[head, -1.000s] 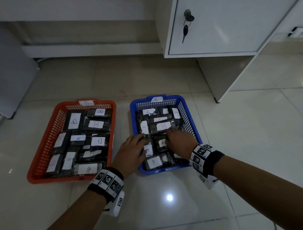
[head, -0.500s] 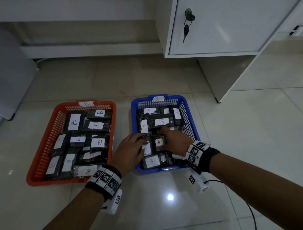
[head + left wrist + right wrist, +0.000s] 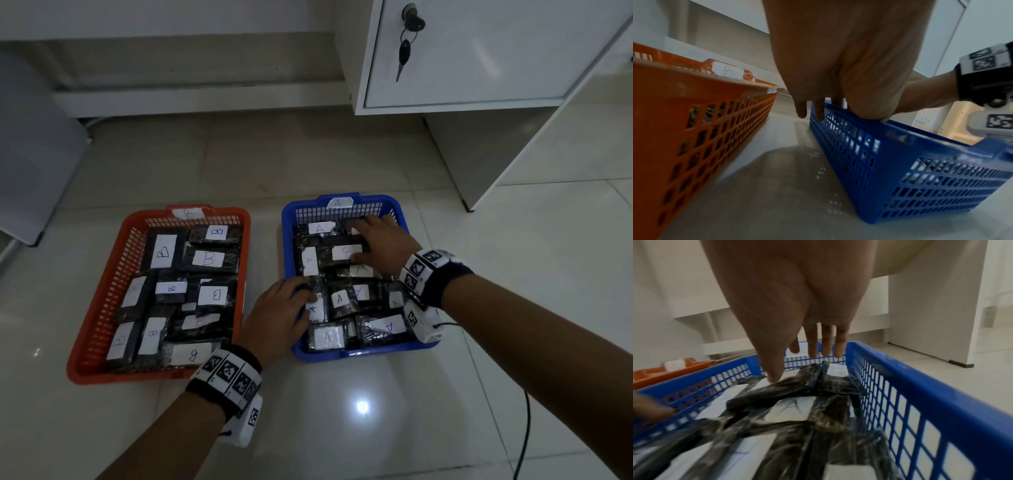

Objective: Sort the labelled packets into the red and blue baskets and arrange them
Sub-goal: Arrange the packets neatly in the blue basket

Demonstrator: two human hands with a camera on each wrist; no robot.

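The blue basket (image 3: 363,353), tagged A, holds several dark packets with white A labels (image 3: 339,299). Beside it on the left stands the red basket (image 3: 99,308), tagged B, with several B-labelled packets (image 3: 207,258). My right hand (image 3: 363,236) lies over the far packets in the blue basket, fingers straight, thumb touching a packet (image 3: 346,253) whose label I cannot read. In the right wrist view the right hand (image 3: 803,363) hovers with the thumb tip on a dark packet (image 3: 797,386). My left hand (image 3: 301,294) rests on the blue basket's left rim (image 3: 920,138), fingers loose.
A white cabinet (image 3: 479,51) with a key (image 3: 404,51) in its lock stands beyond the blue basket, its side panel (image 3: 479,154) reaching the floor. A grey panel (image 3: 30,154) leans at far left. A black cable (image 3: 520,438) trails at lower right on the tiled floor.
My right hand has moved from the middle of the blue basket to its far end, and the packet under it has shifted farther away. The left hand has stayed at the left rim.
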